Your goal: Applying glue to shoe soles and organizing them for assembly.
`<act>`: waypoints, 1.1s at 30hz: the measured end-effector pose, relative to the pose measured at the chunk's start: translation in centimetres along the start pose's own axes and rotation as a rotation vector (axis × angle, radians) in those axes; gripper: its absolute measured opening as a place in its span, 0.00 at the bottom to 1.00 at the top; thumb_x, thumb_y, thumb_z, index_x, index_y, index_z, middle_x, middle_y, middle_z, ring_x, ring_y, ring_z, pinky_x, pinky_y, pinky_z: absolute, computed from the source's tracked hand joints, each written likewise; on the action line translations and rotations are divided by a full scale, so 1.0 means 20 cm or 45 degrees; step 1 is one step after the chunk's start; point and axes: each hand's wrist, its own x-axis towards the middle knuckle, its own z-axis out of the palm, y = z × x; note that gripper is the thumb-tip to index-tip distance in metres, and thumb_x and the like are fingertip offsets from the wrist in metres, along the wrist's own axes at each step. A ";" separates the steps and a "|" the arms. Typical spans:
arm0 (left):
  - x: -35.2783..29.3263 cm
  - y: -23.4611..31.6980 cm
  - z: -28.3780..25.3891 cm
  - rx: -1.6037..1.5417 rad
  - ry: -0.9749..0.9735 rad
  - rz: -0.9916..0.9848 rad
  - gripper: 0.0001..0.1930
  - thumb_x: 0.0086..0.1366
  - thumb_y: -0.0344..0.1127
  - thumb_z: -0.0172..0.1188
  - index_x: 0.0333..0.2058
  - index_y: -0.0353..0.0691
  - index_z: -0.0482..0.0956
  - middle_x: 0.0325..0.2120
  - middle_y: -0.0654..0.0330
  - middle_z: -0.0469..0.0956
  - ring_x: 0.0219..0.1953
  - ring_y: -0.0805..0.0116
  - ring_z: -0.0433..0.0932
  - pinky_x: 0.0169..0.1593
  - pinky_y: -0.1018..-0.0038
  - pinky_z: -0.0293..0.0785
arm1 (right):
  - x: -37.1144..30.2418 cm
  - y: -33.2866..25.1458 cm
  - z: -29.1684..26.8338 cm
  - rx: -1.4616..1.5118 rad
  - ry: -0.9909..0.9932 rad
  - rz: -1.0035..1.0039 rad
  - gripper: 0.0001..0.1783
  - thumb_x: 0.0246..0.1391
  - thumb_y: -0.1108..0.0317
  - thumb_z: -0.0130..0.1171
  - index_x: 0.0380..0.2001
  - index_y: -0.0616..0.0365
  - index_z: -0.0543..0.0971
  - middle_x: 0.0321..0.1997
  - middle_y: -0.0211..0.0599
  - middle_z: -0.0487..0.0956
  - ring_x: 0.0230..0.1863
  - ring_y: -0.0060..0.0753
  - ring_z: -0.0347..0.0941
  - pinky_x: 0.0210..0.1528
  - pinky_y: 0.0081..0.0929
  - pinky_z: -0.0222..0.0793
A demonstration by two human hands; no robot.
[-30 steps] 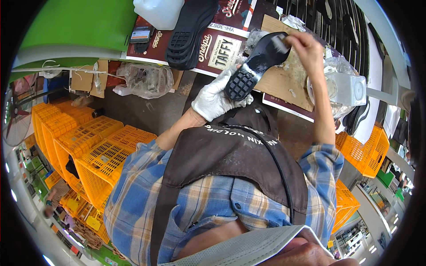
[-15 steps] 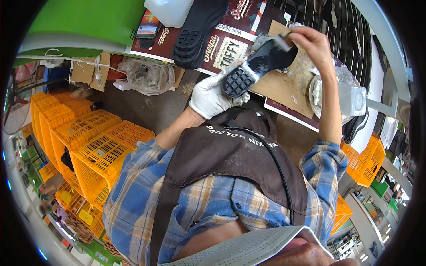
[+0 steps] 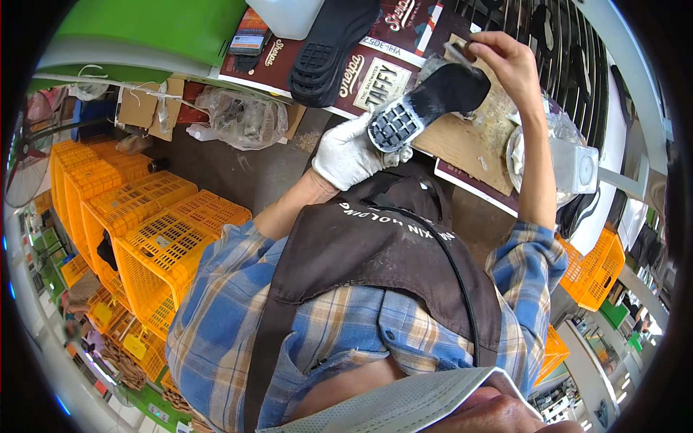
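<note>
My left hand, in a white glove, grips a black shoe sole by its heel end. The heel's raised grid is coated with a wet-looking white film. My bare right hand pinches a small brush by its handle, close to the sole's far toe end. Whether the bristles touch the sole I cannot tell. Beneath the sole lies a worn tan board with dried smears. Left of it, a stack of black soles rests on dark red printed card.
A translucent white container and a phone-like object stand at the back left. At right, a plastic-lined bowl sits beside a clear square tub. Slatted dark racking runs behind. Yellow-orange crates fill the left side.
White coating now spreads over the heel grid, where before it was mainly a band at the grid's edge. The brush has shifted slightly up at the toe end, and the sole has turned slightly.
</note>
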 end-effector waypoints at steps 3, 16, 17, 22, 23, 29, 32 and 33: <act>0.00 0.00 0.00 0.033 0.027 0.000 0.24 0.73 0.44 0.38 0.59 0.35 0.64 0.55 0.47 0.70 0.52 0.50 0.73 0.55 0.49 0.70 | 0.00 -0.03 0.01 -0.079 -0.468 -0.470 0.09 0.53 0.73 0.62 0.38 0.64 0.82 0.31 0.36 0.83 0.35 0.21 0.80 0.39 0.18 0.75; 0.02 0.00 0.03 -0.053 0.040 0.028 0.26 0.74 0.47 0.34 0.61 0.34 0.60 0.55 0.43 0.69 0.52 0.46 0.73 0.53 0.52 0.73 | 0.03 -0.20 0.10 -0.183 0.016 -0.057 0.10 0.53 0.71 0.62 0.37 0.65 0.82 0.32 0.40 0.84 0.33 0.27 0.81 0.38 0.22 0.75; 0.02 -0.01 0.04 -0.060 0.079 0.051 0.26 0.74 0.47 0.34 0.61 0.34 0.60 0.54 0.42 0.69 0.52 0.45 0.73 0.53 0.53 0.73 | 0.01 -0.20 0.11 -0.116 0.027 -0.033 0.09 0.52 0.72 0.63 0.36 0.65 0.82 0.32 0.40 0.84 0.33 0.26 0.81 0.39 0.21 0.75; 0.03 -0.02 0.04 -0.006 0.094 0.071 0.26 0.74 0.48 0.35 0.60 0.33 0.62 0.53 0.41 0.70 0.50 0.44 0.74 0.52 0.54 0.74 | -0.01 -0.15 0.09 -0.156 -0.270 -0.265 0.11 0.53 0.72 0.64 0.40 0.63 0.81 0.34 0.35 0.82 0.35 0.25 0.78 0.40 0.22 0.73; 0.04 -0.01 0.04 -0.008 0.088 0.062 0.26 0.74 0.48 0.35 0.60 0.33 0.62 0.53 0.42 0.70 0.50 0.44 0.74 0.52 0.54 0.74 | -0.01 -0.14 0.09 -0.092 -0.139 -0.174 0.12 0.53 0.72 0.64 0.41 0.62 0.81 0.34 0.36 0.82 0.35 0.26 0.78 0.39 0.23 0.73; 0.07 -0.01 0.04 -0.003 0.034 0.075 0.25 0.75 0.45 0.35 0.59 0.32 0.62 0.53 0.45 0.71 0.51 0.49 0.74 0.55 0.53 0.73 | -0.24 -0.18 0.06 -0.610 0.175 -0.666 0.13 0.45 0.77 0.68 0.38 0.60 0.82 0.37 0.38 0.81 0.37 0.34 0.79 0.40 0.27 0.75; 0.07 -0.02 0.05 0.137 0.151 0.125 0.23 0.75 0.44 0.35 0.60 0.34 0.62 0.51 0.49 0.73 0.48 0.55 0.76 0.52 0.55 0.75 | -0.39 -0.20 0.06 -0.515 0.012 -0.641 0.14 0.42 0.81 0.68 0.35 0.63 0.81 0.36 0.41 0.81 0.37 0.38 0.79 0.39 0.27 0.75; 0.07 -0.02 0.06 0.124 0.172 0.095 0.24 0.75 0.45 0.35 0.60 0.33 0.62 0.51 0.45 0.72 0.48 0.52 0.76 0.51 0.56 0.76 | -0.42 -0.20 0.05 -0.413 -0.035 -0.723 0.14 0.42 0.82 0.68 0.35 0.63 0.80 0.36 0.41 0.81 0.37 0.38 0.79 0.39 0.27 0.75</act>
